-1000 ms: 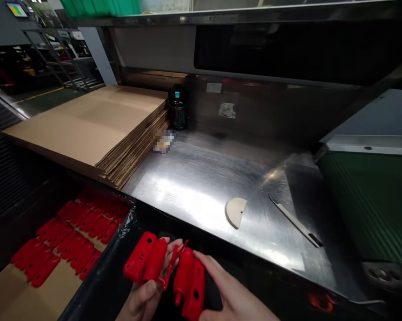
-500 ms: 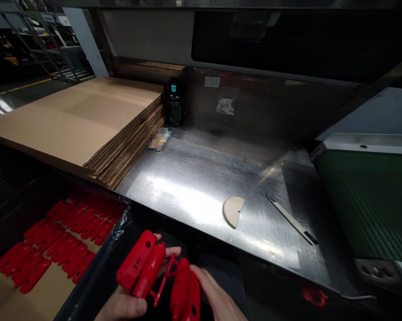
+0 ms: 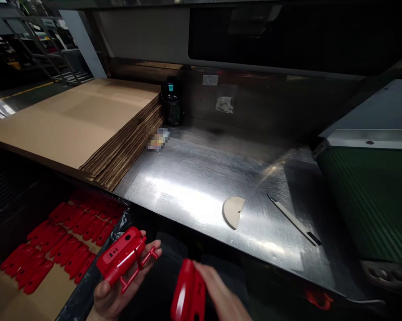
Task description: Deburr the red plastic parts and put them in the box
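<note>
My left hand point(image 3: 116, 298) is closed around a red plastic housing point(image 3: 119, 256) with a dark round hole and small slots. A thin red sprue point(image 3: 131, 281) is still joined to that housing and lies across my fingers. Apart from it, to the right, my right hand point(image 3: 219, 292) grips red plastic shells point(image 3: 187, 292), seen edge-on; my fingers' far side is hidden. Both hands are in front of the metal table's near edge, above my lap.
Rows of red housings point(image 3: 37, 276) lie on cardboard in a lined bin at left. Stacked cardboard sheets point(image 3: 70, 120), a dark bottle point(image 3: 172, 104), a beige half-disc point(image 3: 233, 213) and a slim knife point(image 3: 293, 219) rest on the metal table point(image 3: 187, 169). A green conveyor belt point(image 3: 375, 196) runs at right.
My hands have moved apart. The sprue, earlier between the two sets of red parts, now stays with the left-hand housing. My left hand has shifted left and turned its part.
</note>
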{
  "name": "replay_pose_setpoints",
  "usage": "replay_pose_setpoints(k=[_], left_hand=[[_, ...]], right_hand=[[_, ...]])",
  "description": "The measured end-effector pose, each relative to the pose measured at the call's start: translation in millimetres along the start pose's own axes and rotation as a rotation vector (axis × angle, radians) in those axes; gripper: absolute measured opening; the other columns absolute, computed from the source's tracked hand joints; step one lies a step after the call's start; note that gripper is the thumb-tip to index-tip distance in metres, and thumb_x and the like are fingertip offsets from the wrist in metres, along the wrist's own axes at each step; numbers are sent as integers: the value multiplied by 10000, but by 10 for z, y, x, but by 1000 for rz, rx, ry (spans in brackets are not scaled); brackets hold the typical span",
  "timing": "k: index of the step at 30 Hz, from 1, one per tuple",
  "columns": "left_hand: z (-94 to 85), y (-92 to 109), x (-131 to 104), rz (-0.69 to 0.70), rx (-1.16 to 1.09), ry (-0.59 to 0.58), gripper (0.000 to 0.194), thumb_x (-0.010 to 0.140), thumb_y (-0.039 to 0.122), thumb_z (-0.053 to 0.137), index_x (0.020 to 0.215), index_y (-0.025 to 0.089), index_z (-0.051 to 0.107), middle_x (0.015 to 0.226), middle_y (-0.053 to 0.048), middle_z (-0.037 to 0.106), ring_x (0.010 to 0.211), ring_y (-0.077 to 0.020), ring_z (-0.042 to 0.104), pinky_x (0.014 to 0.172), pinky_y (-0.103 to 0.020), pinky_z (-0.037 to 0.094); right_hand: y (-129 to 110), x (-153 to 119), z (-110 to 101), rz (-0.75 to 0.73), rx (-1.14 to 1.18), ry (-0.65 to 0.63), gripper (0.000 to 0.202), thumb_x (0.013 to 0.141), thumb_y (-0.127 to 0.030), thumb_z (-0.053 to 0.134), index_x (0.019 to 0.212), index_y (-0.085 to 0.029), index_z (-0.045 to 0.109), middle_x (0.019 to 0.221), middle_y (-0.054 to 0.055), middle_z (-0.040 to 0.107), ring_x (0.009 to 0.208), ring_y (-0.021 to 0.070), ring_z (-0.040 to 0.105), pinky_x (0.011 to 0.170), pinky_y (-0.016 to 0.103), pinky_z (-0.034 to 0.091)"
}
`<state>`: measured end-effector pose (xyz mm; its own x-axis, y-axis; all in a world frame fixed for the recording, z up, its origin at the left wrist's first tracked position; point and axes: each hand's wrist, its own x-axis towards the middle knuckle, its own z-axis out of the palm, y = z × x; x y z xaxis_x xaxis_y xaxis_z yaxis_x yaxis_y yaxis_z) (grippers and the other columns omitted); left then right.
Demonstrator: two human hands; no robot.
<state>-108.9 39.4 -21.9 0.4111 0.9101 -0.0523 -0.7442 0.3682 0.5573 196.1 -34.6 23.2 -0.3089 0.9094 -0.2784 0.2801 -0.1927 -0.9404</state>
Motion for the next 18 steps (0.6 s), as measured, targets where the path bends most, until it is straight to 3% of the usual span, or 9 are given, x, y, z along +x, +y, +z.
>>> replay_pose_setpoints(k=[2,5,9,13,15,18], left_hand=[[54,51,32,-30,56,20,931,799,649,854,1609,333,522,1642,-145,594,1593,-478,421,1361,-703,152],[152,64,57,-138,165,18,974,763,641,896,1614,364,511,1732,-146,474,1554,-521,463,1304,-704,310],[273,-88,96,-178,195,-93,991,744,658,911,1609,404,497,1693,-134,526,1488,-505,552,1268,-654,380],[366,-248,116,-138,203,-244,987,787,606,903,1637,409,442,1576,-147,632,1446,-476,602,1228,-648,429],[406,-270,92,-149,247,-233,977,788,600,905,1633,412,452,1571,-155,631,1426,-477,616,1210,-643,446],[454,-260,30,-187,238,-148,991,769,619,911,1630,412,465,1554,-149,641,1453,-481,588,1247,-644,391]], right_hand=[[-201,43,-233,-103,-203,161,989,855,-361,881,1698,-336,365,1684,135,480,1516,385,524,1225,517,496],[-522,243,-501,-160,-429,359,976,872,-305,842,1690,-303,311,1646,158,502,1489,382,548,1183,551,544],[-796,748,-699,-80,-671,405,953,883,-349,850,1667,-192,331,1599,206,533,1416,394,595,1159,570,553],[-817,1204,-798,-39,-819,379,967,808,-311,937,1612,-109,439,1588,241,554,1437,451,557,1190,632,496],[-762,1289,-795,-57,-826,394,945,787,-294,960,1579,-95,484,1583,245,559,1461,464,526,1197,642,482],[-654,1197,-698,-98,-842,447,746,916,-210,825,1570,-104,484,1590,239,534,1474,436,504,1198,641,466]])
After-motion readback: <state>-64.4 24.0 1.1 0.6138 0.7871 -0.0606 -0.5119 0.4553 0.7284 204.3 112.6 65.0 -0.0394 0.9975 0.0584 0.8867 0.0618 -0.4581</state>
